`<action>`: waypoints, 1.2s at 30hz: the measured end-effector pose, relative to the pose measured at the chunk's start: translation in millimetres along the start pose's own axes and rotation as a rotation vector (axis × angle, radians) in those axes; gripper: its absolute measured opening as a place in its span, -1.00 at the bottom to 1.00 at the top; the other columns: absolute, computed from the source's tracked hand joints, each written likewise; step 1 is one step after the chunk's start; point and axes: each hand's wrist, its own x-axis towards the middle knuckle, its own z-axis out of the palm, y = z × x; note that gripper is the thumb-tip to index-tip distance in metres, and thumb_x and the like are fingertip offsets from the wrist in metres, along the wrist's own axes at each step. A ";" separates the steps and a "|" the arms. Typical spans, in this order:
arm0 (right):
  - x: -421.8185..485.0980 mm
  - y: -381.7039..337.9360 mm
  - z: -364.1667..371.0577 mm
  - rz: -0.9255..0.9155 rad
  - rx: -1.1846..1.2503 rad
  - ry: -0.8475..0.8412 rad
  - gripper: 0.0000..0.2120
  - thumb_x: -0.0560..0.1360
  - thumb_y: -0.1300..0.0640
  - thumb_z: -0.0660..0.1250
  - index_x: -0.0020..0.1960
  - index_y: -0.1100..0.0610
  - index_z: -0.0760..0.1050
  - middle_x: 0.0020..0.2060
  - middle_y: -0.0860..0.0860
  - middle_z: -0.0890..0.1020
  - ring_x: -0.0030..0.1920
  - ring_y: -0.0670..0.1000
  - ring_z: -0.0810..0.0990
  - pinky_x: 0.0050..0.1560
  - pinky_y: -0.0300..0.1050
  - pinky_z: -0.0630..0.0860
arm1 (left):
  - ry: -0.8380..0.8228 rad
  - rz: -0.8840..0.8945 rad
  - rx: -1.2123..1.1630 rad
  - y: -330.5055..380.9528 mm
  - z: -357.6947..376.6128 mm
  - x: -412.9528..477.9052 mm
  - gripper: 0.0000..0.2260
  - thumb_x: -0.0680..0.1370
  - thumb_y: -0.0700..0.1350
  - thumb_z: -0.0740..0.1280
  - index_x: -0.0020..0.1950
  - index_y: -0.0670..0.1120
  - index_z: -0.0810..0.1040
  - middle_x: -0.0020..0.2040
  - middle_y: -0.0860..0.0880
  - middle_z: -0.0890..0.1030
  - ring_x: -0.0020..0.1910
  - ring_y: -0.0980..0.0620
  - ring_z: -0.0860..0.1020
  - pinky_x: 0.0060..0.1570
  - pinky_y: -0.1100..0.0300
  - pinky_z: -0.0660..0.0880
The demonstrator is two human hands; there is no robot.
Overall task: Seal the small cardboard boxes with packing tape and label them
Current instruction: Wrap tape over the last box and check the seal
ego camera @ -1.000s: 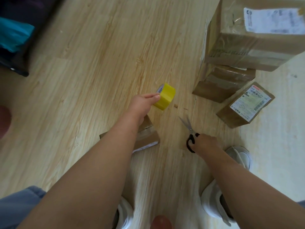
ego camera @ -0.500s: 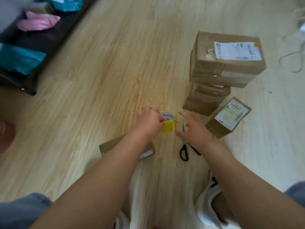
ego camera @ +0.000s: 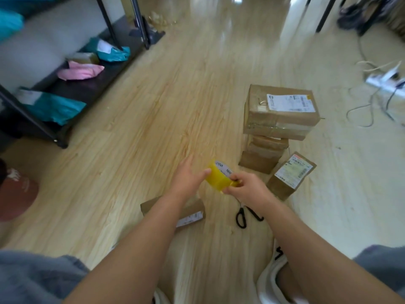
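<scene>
Yellow tape (ego camera: pixel 219 177) mid-air over the floor (ego camera: pixel 153 128), left hand (ego camera: pixel 186 178) gripping the roll, right hand (ego camera: pixel 247 189) pinching its end: peel slow, straight, taut, then lay onto near box (ego camera: pixel 192 210).

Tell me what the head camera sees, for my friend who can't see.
A person's left hand holds a yellow tape roll over a wooden floor while the right hand pinches its edge. Black scissors and a small cardboard box lie just below; more labelled boxes are stacked to the right.
</scene>
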 end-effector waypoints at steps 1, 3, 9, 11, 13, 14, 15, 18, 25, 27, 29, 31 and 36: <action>-1.7 -2.0 -0.8 0.001 0.022 -0.019 -0.67 0.46 0.01 0.51 0.21 -0.05 0.57 -0.04 -0.10 0.62 -0.04 -0.06 0.62 -0.02 -0.12 0.54 | -0.034 -0.032 -0.050 -0.7 -4.1 -2.0 -0.37 0.56 0.01 0.41 0.57 -0.01 0.23 0.56 -0.07 0.25 0.52 -0.03 0.26 0.46 0.00 0.27; -4.3 -5.8 -2.2 -0.004 0.050 -0.047 -0.70 0.45 0.00 0.52 0.16 -0.05 0.58 -0.08 -0.08 0.64 -0.05 -0.02 0.64 -0.03 -0.10 0.56 | -0.094 -0.036 -0.121 -0.3 -10.3 -9.6 -0.50 0.58 -0.06 0.39 0.51 -0.03 0.37 0.46 -0.09 0.41 0.40 0.01 0.41 0.27 0.15 0.39; -12.0 -13.6 0.0 -0.014 0.073 -0.101 -0.71 0.48 0.03 0.50 0.17 0.01 0.58 -0.02 -0.04 0.64 0.00 -0.02 0.63 -0.06 -0.16 0.52 | 0.014 -0.042 -0.137 -0.3 -17.4 -17.7 -0.84 0.52 -0.08 0.46 0.09 0.01 0.65 -0.02 0.01 0.65 -0.05 0.10 0.61 -0.11 0.18 0.53; -13.2 -14.8 1.3 -0.012 0.081 -0.094 -0.73 0.49 0.03 0.49 0.16 0.00 0.57 -0.01 -0.05 0.63 -0.01 -0.03 0.63 -0.13 -0.19 0.49 | 0.068 -0.044 -0.122 0.8 -15.6 -16.7 -0.93 0.50 -0.10 0.48 -0.04 0.01 0.66 -0.10 0.01 0.66 -0.10 0.08 0.62 -0.11 0.14 0.55; -13.6 -15.4 1.8 -0.017 0.075 -0.086 -0.76 0.49 0.04 0.49 0.12 -0.03 0.55 -0.01 -0.06 0.62 -0.02 -0.04 0.62 -0.13 -0.17 0.51 | 0.103 -0.031 -0.108 2.4 -12.0 -16.3 -0.96 0.49 -0.12 0.49 -0.10 0.01 0.66 -0.14 0.01 0.66 -0.12 0.05 0.63 -0.10 0.10 0.58; -13.1 -15.3 1.5 -0.019 0.072 -0.083 -0.78 0.49 0.05 0.49 0.10 -0.04 0.55 -0.01 -0.06 0.62 -0.01 -0.03 0.63 -0.09 -0.14 0.53 | 0.113 -0.030 -0.098 3.3 -10.5 -15.6 -0.96 0.49 -0.12 0.48 -0.12 0.02 0.66 -0.15 0.02 0.66 -0.13 0.06 0.62 -0.10 0.10 0.59; -12.4 -14.5 1.3 -0.018 0.071 -0.080 -0.79 0.49 0.05 0.49 0.09 -0.04 0.55 -0.01 -0.06 0.62 -0.01 -0.01 0.63 -0.05 -0.10 0.55 | 0.122 -0.028 -0.089 3.3 -9.3 -14.7 -0.95 0.49 -0.11 0.48 -0.14 0.03 0.66 -0.16 0.04 0.65 -0.13 0.07 0.62 -0.10 0.11 0.58; -11.9 -14.4 0.2 -0.012 0.074 -0.066 -0.81 0.50 0.04 0.47 0.10 0.00 0.58 -0.06 -0.06 0.64 -0.06 -0.03 0.65 -0.16 -0.17 0.53 | 0.167 -0.003 -0.070 2.6 -5.5 -12.1 -0.96 0.50 -0.10 0.47 -0.14 0.03 0.68 -0.18 0.08 0.65 -0.14 0.11 0.61 -0.08 0.13 0.57; -3.7 -3.9 9.8 0.022 0.136 0.023 -0.88 0.49 0.06 0.48 0.01 0.02 0.60 -0.08 -0.07 0.63 -0.17 -0.11 0.57 -0.18 -0.18 0.51 | 0.100 0.135 0.139 0.4 10.3 -17.4 -0.80 0.62 -0.05 0.30 0.16 0.06 0.68 -0.04 0.06 0.71 -0.05 0.08 0.62 0.00 0.05 0.56; 0.8 1.0 14.4 0.046 0.100 0.071 -0.91 0.48 0.07 0.49 -0.06 0.01 0.59 -0.17 -0.13 0.60 -0.22 -0.15 0.54 -0.26 -0.24 0.44 | 0.053 0.188 0.317 -7.5 16.6 -17.8 -0.72 0.66 -0.04 0.22 0.34 0.11 0.56 0.12 0.03 0.68 0.09 0.01 0.61 0.07 0.07 0.52; 5.1 4.8 19.0 0.077 0.059 0.106 -0.89 0.47 0.07 0.50 -0.08 0.03 0.58 -0.21 -0.12 0.58 -0.26 -0.16 0.51 -0.32 -0.23 0.36 | 0.032 0.211 0.378 -17.3 23.0 -18.5 -0.62 0.68 -0.03 0.18 0.51 0.11 0.36 0.38 0.06 0.52 0.31 0.02 0.51 0.20 0.15 0.43; 13.3 14.1 24.7 0.118 0.009 0.128 -0.83 0.49 0.06 0.48 -0.02 0.13 0.58 -0.19 -0.03 0.59 -0.24 -0.08 0.52 -0.33 -0.18 0.32 | 0.061 0.154 0.299 -29.3 24.8 -18.1 -0.48 0.67 -0.04 0.21 0.61 0.07 0.13 0.49 0.03 0.40 0.38 0.02 0.45 0.26 0.15 0.38; 30.1 46.4 27.5 0.261 -0.143 0.070 -0.70 0.58 0.17 0.37 0.28 0.23 0.55 0.18 0.16 0.59 0.08 0.12 0.57 -0.15 -0.15 0.42 | -0.068 -0.046 0.589 -76.5 1.9 -13.8 -0.15 0.54 0.07 0.39 0.63 0.00 -0.10 0.63 -0.06 -0.05 0.60 -0.06 -0.03 0.53 -0.01 0.01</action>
